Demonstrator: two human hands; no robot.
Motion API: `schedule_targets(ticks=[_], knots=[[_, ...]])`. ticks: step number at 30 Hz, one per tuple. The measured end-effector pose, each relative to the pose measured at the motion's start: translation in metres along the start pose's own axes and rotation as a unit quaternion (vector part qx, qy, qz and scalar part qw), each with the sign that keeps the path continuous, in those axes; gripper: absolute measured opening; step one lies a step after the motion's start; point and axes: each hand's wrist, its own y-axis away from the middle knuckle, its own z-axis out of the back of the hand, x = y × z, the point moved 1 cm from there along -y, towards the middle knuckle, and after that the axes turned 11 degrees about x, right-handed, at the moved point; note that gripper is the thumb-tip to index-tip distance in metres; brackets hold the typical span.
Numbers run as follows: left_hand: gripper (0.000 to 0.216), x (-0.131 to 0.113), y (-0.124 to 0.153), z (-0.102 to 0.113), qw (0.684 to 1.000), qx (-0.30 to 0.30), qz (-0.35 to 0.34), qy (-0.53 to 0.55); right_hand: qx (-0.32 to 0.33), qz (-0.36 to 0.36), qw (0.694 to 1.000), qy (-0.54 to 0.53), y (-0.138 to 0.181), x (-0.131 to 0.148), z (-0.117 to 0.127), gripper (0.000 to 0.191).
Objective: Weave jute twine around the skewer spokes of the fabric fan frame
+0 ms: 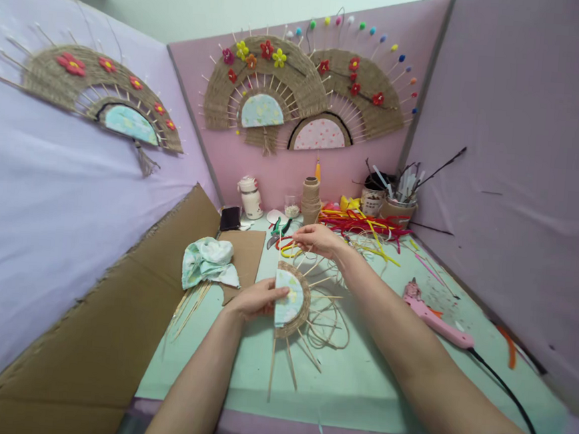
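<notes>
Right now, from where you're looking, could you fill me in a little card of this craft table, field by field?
Left hand: holds the half-round fan at its straight edge
Right hand: beyond the fan's far end; its grip is too small to tell
Fan: pale patterned centre, brown woven band, bare sticks spreading outward
Left of fan: crumpled cloth
Right of right forearm: pink glue gun, lying down
Far side: twine spools, white bottle
Walls: three flowered fans, two overlapping
</notes>
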Motion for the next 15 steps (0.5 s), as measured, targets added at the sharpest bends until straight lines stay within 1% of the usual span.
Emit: schedule_targets(ticks=[2,3,5,7,10,13,15], knots=[[0.026,0.0,0.0,-0.004,1.0,-0.007,0.014,-0.007,-0.006,0.004,1.0,-0.007,0.001,0.002,0.004,0.01],[0.023,-0.001,0.001,-0.004,1.0,-0.021,0.014,-0.004,-0.007,0.006,1.0,-0.01,0.003,0.004,0.006,0.009],[0.017,-0.006,0.007,0.001,0.998,-0.068,-0.003,0.02,-0.016,0.016,1.0,-0.019,0.006,0.007,0.013,0.009],[0.01,-0.012,0.014,0.009,0.99,-0.119,-0.053,0.058,-0.035,0.033,0.998,-0.028,0.009,0.012,0.02,0.01],[0.002,-0.02,0.021,0.019,0.976,-0.158,-0.119,0.09,-0.074,0.061,0.995,-0.032,0.013,0.019,0.031,0.01],[0.011,-0.027,0.02,0.021,0.954,-0.173,-0.184,0.16,-0.095,0.074,0.993,-0.018,0.017,0.021,0.031,0.008],[0.013,-0.031,0.017,0.019,0.934,-0.159,-0.226,0.228,-0.095,0.066,0.993,0.004,0.022,0.017,0.024,0.009]])
